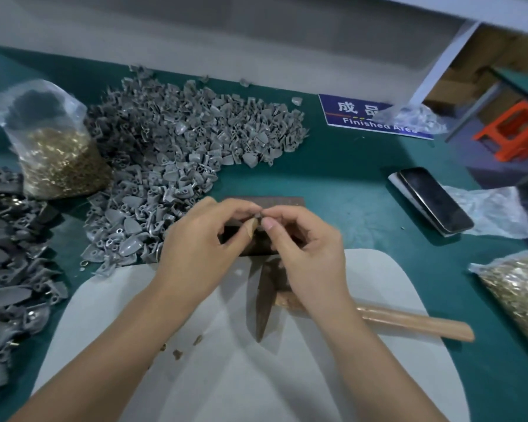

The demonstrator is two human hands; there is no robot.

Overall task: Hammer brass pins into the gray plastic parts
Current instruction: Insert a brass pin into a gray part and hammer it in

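Both hands, left and right, pinch one gray part; pin too small to see, misaligned seating could bend it under the hammer.

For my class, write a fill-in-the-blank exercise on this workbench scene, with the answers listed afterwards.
1. Both hands, left hand and right hand, pinch one small gray part above a dark ____.
2. The hammer with the wooden handle lies on the white sheet, held by ____ hand.
3. The blue sign reads "Finished ____".
4. The phone lies to the ____ of the hands.

Answers: block; neither; Area; right
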